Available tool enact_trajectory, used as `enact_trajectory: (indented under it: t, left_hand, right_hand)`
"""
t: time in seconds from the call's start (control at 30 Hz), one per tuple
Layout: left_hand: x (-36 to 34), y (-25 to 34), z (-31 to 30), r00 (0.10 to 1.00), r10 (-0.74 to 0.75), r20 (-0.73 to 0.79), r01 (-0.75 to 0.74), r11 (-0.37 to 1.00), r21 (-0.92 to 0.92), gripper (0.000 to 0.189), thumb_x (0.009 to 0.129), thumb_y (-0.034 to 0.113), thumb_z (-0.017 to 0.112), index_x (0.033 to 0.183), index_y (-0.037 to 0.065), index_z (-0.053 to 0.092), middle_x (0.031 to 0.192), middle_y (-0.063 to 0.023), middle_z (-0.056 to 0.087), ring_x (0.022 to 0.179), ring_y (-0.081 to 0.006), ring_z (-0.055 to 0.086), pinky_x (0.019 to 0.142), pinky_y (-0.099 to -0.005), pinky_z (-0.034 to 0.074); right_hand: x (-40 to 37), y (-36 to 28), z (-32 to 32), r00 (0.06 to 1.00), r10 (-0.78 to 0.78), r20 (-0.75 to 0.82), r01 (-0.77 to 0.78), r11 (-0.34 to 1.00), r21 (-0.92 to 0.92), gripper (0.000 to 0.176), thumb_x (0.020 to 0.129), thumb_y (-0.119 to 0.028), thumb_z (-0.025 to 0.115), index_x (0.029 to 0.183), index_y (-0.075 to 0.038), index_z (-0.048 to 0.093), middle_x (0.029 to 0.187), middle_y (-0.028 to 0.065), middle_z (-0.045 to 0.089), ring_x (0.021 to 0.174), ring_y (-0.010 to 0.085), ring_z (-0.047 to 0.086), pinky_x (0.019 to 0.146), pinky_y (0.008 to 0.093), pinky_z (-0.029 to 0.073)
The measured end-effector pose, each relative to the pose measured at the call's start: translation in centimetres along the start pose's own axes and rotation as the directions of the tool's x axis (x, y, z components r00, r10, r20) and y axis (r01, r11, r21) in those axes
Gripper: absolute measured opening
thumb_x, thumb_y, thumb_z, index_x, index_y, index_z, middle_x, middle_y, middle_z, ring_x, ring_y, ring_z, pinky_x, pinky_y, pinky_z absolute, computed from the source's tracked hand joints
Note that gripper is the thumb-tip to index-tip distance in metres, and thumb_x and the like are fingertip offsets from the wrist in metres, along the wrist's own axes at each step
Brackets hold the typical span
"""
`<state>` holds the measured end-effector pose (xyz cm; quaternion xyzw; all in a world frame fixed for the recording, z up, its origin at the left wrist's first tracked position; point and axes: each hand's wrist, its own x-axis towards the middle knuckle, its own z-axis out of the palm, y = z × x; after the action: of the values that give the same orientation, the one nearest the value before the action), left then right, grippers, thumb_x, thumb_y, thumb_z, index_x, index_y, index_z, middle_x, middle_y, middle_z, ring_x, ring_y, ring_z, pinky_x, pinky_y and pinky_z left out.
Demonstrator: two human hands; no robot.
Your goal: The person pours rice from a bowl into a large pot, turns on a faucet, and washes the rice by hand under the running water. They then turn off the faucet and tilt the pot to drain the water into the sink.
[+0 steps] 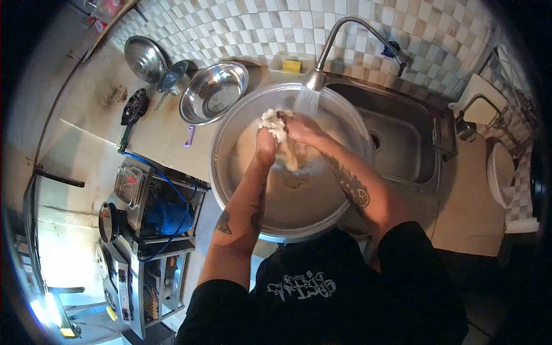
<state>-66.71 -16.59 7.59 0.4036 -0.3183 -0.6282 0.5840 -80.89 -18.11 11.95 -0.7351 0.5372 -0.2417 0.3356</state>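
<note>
A bunched, off-white, wet lump (276,123) is squeezed between both hands above the large round metal basin (223,183); I cannot make out its kind. My left hand (265,144) is closed around its left and lower side. From the right, my right hand (303,127) grips it with bent fingers, partly hidden. A paler strip of the lump hangs down toward the cloudy, brownish water (282,204) in the basin. Behind my right hand, water sprays from the faucet head (314,80) into the basin.
A metal sink (397,144) adjoins the basin on the right. To the left stand a shiny steel bowl (215,92), a metal lid (145,59) and a small pot (174,75). A yellow sponge (291,66) sits in a tray behind. A purple object (189,136) lies on the counter.
</note>
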Motion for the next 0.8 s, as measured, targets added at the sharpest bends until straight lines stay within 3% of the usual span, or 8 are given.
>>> enact_trajectory:
  t: [0.07,0.13,0.2,0.37,0.4,0.43,0.67,0.8]
  left_hand:
    - [0.7,2.1,-0.3,0.955,0.084,0.285,-0.295,0.401,0.867,0.028,0.088,0.025,0.048,0.103,0.006,0.062,0.095,-0.016,0.065,0.084,-0.0319,0.062,0.077,-0.0396,0.048]
    - [2.1,3.8,-0.4,0.891,-0.242,0.383,-0.453,-0.474,0.755,0.036,0.09,0.026,0.041,0.111,0.004,0.06,0.109,-0.0185,0.062,0.093,-0.0361,0.061,0.083,-0.0422,0.048]
    - [5.8,1.4,-6.6,0.865,-0.247,0.437,-0.499,-0.52,0.693,0.039,0.089,0.028,0.041,0.117,0.004,0.057,0.116,-0.0198,0.058,0.1,-0.0365,0.059,0.089,-0.0433,0.046]
    - [9.2,-1.1,-11.4,0.928,-0.172,0.33,-0.367,-0.278,0.888,0.05,0.089,0.036,0.048,0.13,0.007,0.046,0.126,-0.0128,0.054,0.115,-0.0264,0.052,0.097,-0.0401,0.042]
    - [11.5,-3.4,-14.7,0.931,-0.17,0.324,-0.236,0.396,0.887,0.053,0.089,0.037,0.049,0.132,0.006,0.044,0.126,-0.0098,0.054,0.116,-0.023,0.051,0.096,-0.0386,0.042]
    - [11.4,-4.0,-15.3,0.923,-0.213,0.322,0.048,0.891,0.452,0.055,0.09,0.039,0.05,0.134,0.006,0.041,0.126,-0.0067,0.054,0.117,-0.0196,0.05,0.096,-0.037,0.042]
    - [9.2,-6.2,-6.0,0.832,-0.478,0.28,0.515,0.855,-0.07,0.044,0.096,0.034,0.041,0.129,0.007,0.049,0.122,-0.005,0.058,0.111,-0.0176,0.054,0.097,-0.0356,0.042]
    - [5.9,-4.4,-3.5,0.875,-0.312,0.371,0.398,0.899,-0.183,0.04,0.095,0.032,0.044,0.123,0.004,0.053,0.114,-0.0069,0.061,0.097,-0.0197,0.06,0.086,-0.0326,0.048]
  right_hand:
    - [-0.1,0.4,-1.1,0.993,0.028,0.116,0.0,0.973,-0.23,0.037,0.089,-0.032,0.047,0.109,-0.004,0.06,0.107,0.0186,0.063,0.097,0.039,0.058,0.087,0.0449,0.044]
    - [1.4,5.0,-0.9,0.951,-0.019,0.308,0.195,0.811,-0.551,0.039,0.088,-0.033,0.046,0.113,-0.005,0.059,0.11,0.0188,0.062,0.101,0.0383,0.058,0.09,0.0453,0.042]
    - [2.6,9.0,0.1,0.954,0.047,0.298,0.132,0.824,-0.551,0.036,0.085,-0.023,0.045,0.112,-0.004,0.06,0.112,0.021,0.06,0.104,0.0373,0.057,0.094,0.0454,0.041]
    - [2.0,10.4,-1.4,0.927,0.059,0.371,0.102,0.911,-0.4,0.046,0.094,-0.039,0.036,0.116,-0.005,0.057,0.116,0.0236,0.057,0.108,0.0398,0.054,0.095,0.0457,0.039]
    - [2.0,9.7,-1.4,0.931,0.055,0.361,0.068,0.945,-0.319,0.046,0.094,-0.04,0.036,0.116,-0.005,0.057,0.116,0.0237,0.057,0.108,0.0398,0.054,0.095,0.0457,0.039]
    - [1.8,9.6,-1.0,0.94,0.046,0.338,0.032,0.974,-0.224,0.046,0.094,-0.04,0.036,0.116,-0.005,0.057,0.116,0.0238,0.057,0.108,0.0399,0.054,0.096,0.0457,0.039]
    - [4.9,9.7,3.5,0.967,0.05,0.251,-0.125,0.947,0.296,0.048,0.095,-0.042,0.035,0.117,-0.005,0.056,0.117,0.0244,0.056,0.108,0.0402,0.054,0.096,0.0457,0.039]
    - [5.4,8.2,3.2,0.969,0.132,0.211,-0.184,0.95,0.252,0.049,0.095,-0.043,0.034,0.117,-0.005,0.056,0.117,0.0247,0.056,0.108,0.0403,0.053,0.096,0.0457,0.038]
